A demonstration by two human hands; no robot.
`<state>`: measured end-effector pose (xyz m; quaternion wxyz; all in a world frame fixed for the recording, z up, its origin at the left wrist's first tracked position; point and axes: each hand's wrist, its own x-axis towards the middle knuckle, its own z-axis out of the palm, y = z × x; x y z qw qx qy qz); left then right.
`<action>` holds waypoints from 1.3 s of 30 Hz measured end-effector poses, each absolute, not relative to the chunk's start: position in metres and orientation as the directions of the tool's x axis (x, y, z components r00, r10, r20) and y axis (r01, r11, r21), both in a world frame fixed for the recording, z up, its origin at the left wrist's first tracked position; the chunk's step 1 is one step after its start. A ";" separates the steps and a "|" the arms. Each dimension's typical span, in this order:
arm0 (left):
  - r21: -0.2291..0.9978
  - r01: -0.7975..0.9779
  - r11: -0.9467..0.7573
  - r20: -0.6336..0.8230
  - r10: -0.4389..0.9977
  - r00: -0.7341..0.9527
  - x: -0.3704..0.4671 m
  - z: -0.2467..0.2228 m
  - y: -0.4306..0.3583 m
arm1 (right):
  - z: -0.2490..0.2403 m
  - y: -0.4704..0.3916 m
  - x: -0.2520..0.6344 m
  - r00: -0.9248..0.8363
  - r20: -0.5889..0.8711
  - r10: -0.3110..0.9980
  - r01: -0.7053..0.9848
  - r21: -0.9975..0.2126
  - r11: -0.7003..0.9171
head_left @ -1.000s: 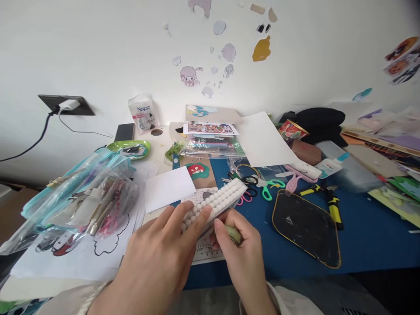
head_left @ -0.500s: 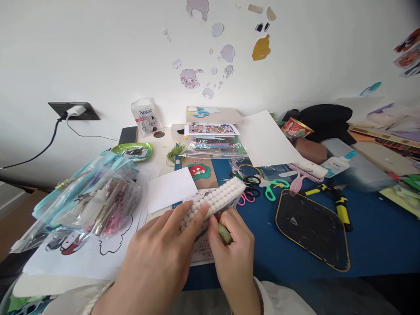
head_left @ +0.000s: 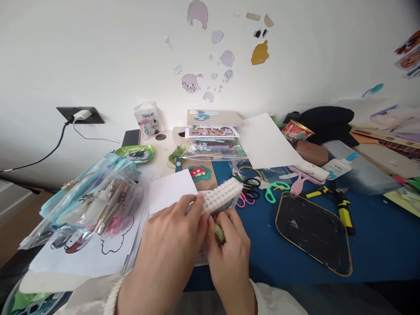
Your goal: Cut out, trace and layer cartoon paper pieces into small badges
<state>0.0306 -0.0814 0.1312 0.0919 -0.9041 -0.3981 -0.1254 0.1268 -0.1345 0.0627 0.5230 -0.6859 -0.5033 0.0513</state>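
In front of me, tilted above the table, is what looks like a pack of cotton swabs, with rows of round white tips on top and dark print on its side. My left hand lies over its near end, fingers bent round it. Close beside, my right hand is closed around a small green object whose kind I cannot make out, with its fingertips against the pack's underside. The two hands touch near the thumb. The lower part of the pack is hidden by my fingers.
Scissors, pliers and a black tray with a gold rim lie to the right on the blue surface. White paper is behind my left hand. A clear pouch of tools and a green dish are at the left.
My left hand has shifted toward the middle, its fingers more bent and nearer my right thumb. My right hand has moved slightly left. The view has shifted a little.
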 end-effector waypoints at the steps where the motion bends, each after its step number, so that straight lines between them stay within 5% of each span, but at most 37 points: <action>1: -0.057 0.743 -0.667 0.315 0.694 0.647 0.030 0.130 -0.081 | 0.062 -0.135 0.127 0.487 0.444 0.752 0.613 -0.787 0.067; 17: 0.187 0.745 -0.641 0.356 0.751 0.556 0.024 0.124 -0.067 | 0.051 -0.155 0.164 0.297 0.254 0.920 0.330 -0.932 0.151; 20: 0.223 0.730 -0.646 0.341 0.754 0.562 0.022 0.122 -0.065 | 0.038 -0.150 0.224 0.411 0.256 0.875 0.603 -0.796 -0.050; 22: 0.244 0.725 -0.644 0.316 0.759 0.569 0.021 0.122 -0.063 | 0.032 -0.137 0.264 0.318 0.298 0.900 0.895 -0.409 -0.181; 28: 0.294 0.707 -0.644 0.213 0.765 0.608 0.018 0.125 -0.050 | 0.036 -0.082 0.304 0.089 0.158 0.983 0.993 -0.085 -0.077; 35: 0.357 0.636 -0.684 0.150 0.714 0.684 0.011 0.130 -0.042 | 0.058 -0.075 0.324 0.047 -0.006 0.999 0.998 -0.035 -0.047; 39: 0.373 0.604 -0.704 0.140 0.687 0.713 0.008 0.130 -0.041 | 0.093 -0.120 0.358 0.137 -0.072 0.988 0.957 -0.247 -0.151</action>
